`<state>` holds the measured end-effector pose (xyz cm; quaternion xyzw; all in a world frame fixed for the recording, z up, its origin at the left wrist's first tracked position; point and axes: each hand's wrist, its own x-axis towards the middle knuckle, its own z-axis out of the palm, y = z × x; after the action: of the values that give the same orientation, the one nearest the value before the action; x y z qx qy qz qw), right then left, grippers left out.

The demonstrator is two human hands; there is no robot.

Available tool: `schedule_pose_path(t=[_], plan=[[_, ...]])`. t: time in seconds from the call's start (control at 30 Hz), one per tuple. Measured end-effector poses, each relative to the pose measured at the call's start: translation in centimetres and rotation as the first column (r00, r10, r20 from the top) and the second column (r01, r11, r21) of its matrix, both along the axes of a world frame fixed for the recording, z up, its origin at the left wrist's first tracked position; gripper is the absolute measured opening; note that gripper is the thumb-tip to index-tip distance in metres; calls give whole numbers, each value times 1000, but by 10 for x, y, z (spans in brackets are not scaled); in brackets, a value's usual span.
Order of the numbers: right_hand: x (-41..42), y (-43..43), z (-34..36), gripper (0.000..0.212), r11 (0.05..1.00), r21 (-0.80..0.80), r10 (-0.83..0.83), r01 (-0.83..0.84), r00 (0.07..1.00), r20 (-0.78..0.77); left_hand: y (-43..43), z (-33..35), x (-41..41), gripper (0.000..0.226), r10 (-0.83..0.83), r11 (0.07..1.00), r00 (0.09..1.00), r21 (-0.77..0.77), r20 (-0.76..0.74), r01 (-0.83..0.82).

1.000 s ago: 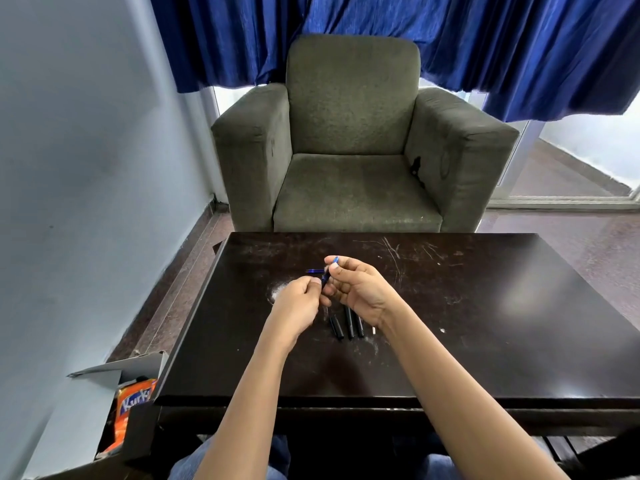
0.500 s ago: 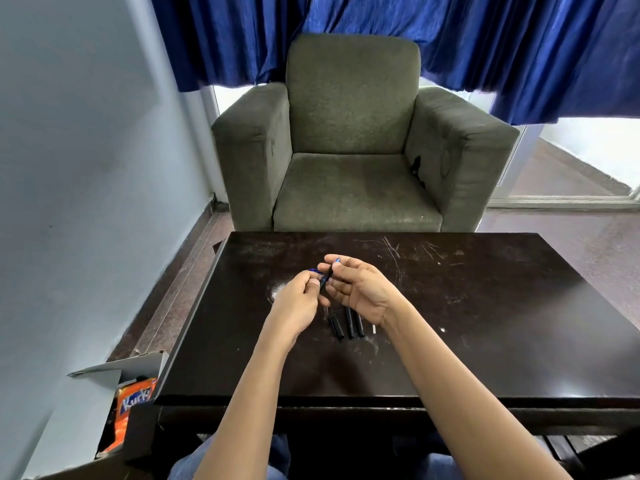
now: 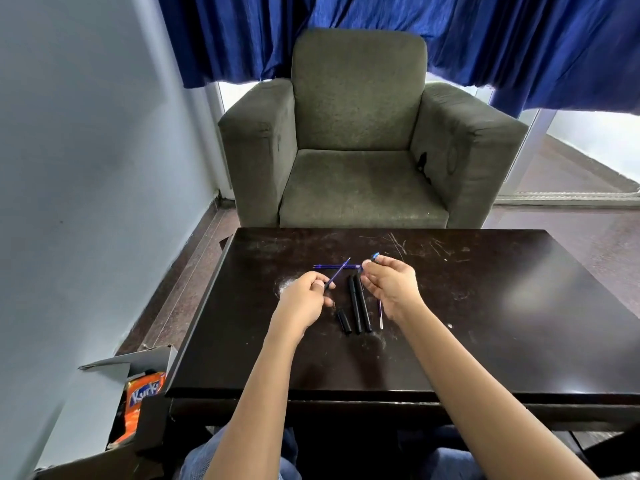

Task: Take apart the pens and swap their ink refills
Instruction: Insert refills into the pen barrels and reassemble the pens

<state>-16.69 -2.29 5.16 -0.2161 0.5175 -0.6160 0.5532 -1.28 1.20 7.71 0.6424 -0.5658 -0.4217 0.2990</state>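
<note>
My left hand [image 3: 306,297] pinches a thin blue ink refill [image 3: 338,272] that slants up to the right. My right hand [image 3: 389,285] holds a blue pen barrel [image 3: 371,258] whose tip sticks out above the fingers. Between the hands, on the dark table [image 3: 485,306], lie two long black pen bodies [image 3: 359,304] side by side, a short black cap [image 3: 344,321] to their left, and a thin refill [image 3: 380,315] to their right. A blue pen piece [image 3: 327,266] lies flat behind the left hand.
A grey armchair [image 3: 360,140] stands right behind the table. At the lower left an open cardboard box [image 3: 131,362] holds an orange snack packet [image 3: 143,396]. A wall runs along the left, and blue curtains [image 3: 450,32] hang behind the chair.
The hands were together on the blue pen; they have drawn apart, the left pulling the blue refill out to the left, the right keeping the barrel.
</note>
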Motion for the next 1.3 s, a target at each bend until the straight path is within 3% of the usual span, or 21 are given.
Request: schedule_pose_path(t=[0.03,0.1,0.2,0.27,0.33,0.47,0.57,0.63,0.7,0.77,0.8,0.83,0.9,1.0,1.13,1.23,1.3], plan=[[0,-1,-4,18,1000,20,24,-21,983,-180,0,0,0,31,13,1000,1000,-3,4,-13],[3,-5,-15,19,993,89,111,-75,846,-521,-2,0,0,30,44,999,999,-3,4,-44],[12,-12,-32,16,953,258,302,-158,496,-814,-5,0,1,31,81,997,997,0,12,-81],[18,-14,-43,18,919,359,392,-161,293,-872,-6,0,2,31,96,995,995,-1,20,-96],[23,-12,-50,23,889,429,454,-157,188,-871,-7,1,3,30,98,995,995,2,29,-98],[29,-11,-56,30,865,485,497,-128,82,-864,-7,3,4,30,90,996,995,-6,49,-90],[28,-11,-56,29,871,472,483,-137,55,-874,-7,3,4,30,100,995,993,3,62,-100],[24,-12,-54,25,891,436,447,-126,69,-892,-7,3,4,30,111,994,992,10,56,-111],[19,-16,-45,16,924,364,381,-118,190,-905,-6,3,4,29,126,992,991,18,36,-127],[16,-19,-27,10,936,288,351,-203,494,-795,-5,3,3,29,139,990,990,23,22,-139],[16,-18,-15,9,919,274,394,-283,665,-635,-5,3,3,30,143,989,989,24,22,-143],[15,-15,-2,4,888,253,459,-384,773,-437,-5,3,3,30,145,989,989,25,26,-146],[14,-12,16,16,806,221,590,-549,779,-213,-4,4,3,30,137,990,990,25,42,-138],[19,-10,22,23,749,200,662,-632,727,-181,-2,7,1,30,100,995,994,17,54,-101],[26,-16,21,8,830,199,554,-522,814,-176,-1,7,-2,31,98,994,994,34,44,-100],[21,-36,28,15,898,155,420,-412,907,-19,-3,6,-1,29,128,990,991,51,35,-129],[15,-55,30,19,939,114,326,-323,945,-6,-5,6,0,29,140,987,987,71,74,-146]])
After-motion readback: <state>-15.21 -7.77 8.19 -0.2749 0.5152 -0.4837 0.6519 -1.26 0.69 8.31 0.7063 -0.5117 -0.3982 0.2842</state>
